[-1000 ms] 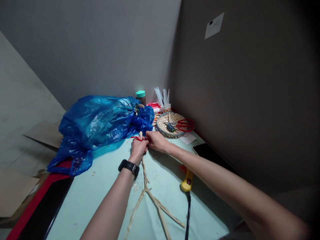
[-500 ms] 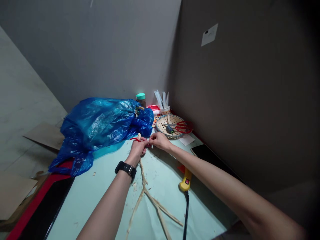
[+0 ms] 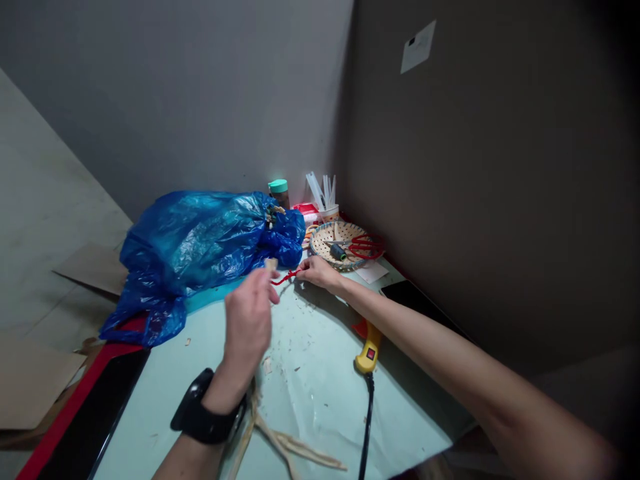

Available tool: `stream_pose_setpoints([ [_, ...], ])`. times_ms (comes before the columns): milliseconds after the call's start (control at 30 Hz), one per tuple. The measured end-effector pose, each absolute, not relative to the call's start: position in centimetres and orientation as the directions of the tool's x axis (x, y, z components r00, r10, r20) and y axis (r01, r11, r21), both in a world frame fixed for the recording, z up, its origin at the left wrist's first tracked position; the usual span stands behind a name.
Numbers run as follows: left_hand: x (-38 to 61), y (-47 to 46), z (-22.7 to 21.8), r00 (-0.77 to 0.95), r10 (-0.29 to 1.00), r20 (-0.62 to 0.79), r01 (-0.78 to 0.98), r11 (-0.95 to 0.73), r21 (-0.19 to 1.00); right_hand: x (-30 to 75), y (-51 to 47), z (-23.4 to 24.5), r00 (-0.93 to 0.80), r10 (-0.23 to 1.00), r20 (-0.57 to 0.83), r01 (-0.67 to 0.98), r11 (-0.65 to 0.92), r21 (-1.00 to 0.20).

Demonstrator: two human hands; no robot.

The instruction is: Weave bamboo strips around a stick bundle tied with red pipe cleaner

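Note:
My left hand (image 3: 249,317), with a black watch on its wrist, is closed around a pale braid of fibre strips. The braid's top (image 3: 271,265) sticks up past the fingers, and its loose strips (image 3: 273,437) spread over the table below the wrist. A thin red cord (image 3: 286,277) runs from beside the left fingers to my right hand (image 3: 319,273). My right fingertips are pinched on that cord, just in front of the woven basket. The left hand's grip is partly hidden by its back and slightly blurred.
A blue plastic bag (image 3: 200,243) fills the left rear. A woven basket (image 3: 320,257) holds a dark thread spool (image 3: 337,251) and red-handled scissors (image 3: 365,247). Behind stand a green-lidded jar (image 3: 279,190) and a cup (image 3: 329,213) of white sticks. A yellow corded tool (image 3: 369,353) lies right.
My left hand has moved back toward me and left with the braid, and has turned. The red cord is now stretched between my hands. My right hand has stayed almost in place.

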State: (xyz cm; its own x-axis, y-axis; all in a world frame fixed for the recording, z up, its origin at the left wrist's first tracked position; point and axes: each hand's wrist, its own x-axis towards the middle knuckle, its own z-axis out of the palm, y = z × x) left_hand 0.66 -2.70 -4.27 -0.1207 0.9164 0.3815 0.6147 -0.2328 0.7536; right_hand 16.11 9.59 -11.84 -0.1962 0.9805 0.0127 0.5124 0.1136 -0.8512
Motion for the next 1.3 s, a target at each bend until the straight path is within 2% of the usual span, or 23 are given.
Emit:
stream_pose_setpoints([
  [67,1.5,-1.9,-4.9,0.128,0.963,0.235,0.761,-0.248,0.599,16.2,9.7,-12.0,-0.211,0.977,0.015,0.487,0.119,-0.866],
  [167,2.1,0.8,-6.8,0.189,0.97,0.154,0.789,-0.243,0.564,16.4,9.8,-12.2,-0.24,0.971,0.024,0.453,0.134,-0.881],
  [267,2.1,3.2,-8.3,0.166,0.975,0.146,0.797,-0.22,0.563,16.6,9.9,-12.5,-0.262,0.964,0.035,0.428,0.149,-0.892],
  [400,2.0,4.8,-9.1,0.128,0.977,0.17,0.765,-0.207,0.609,16.8,10.1,-12.7,-0.275,0.961,0.04,0.401,0.153,-0.903],
  [533,2.0,5.4,-9.8,0.091,0.981,0.171,0.677,-0.187,0.712,17.2,10.2,-12.4,-0.317,0.947,0.043,0.372,0.166,-0.913],
  [700,1.8,5.8,-10.6,0.137,0.989,0.052,0.449,-0.109,0.887,17.8,10.2,-11.9,-0.401,0.915,0.043,0.342,0.193,-0.92],
  [800,1.8,5.9,-10.7,0.145,0.989,-0.012,0.31,-0.034,0.95,18.1,10.2,-11.8,-0.436,0.899,0.041,0.332,0.203,-0.921],
  [933,1.9,6.1,-10.4,0.128,0.99,-0.062,0.203,0.035,0.979,18.2,10.3,-11.8,-0.456,0.89,0.025,0.345,0.202,-0.917],
  [1300,2.5,7.0,-9.6,0.093,0.981,-0.17,0.141,0.156,0.978,17.7,10.4,-11.2,-0.374,0.927,-0.022,0.439,0.156,-0.885],
])
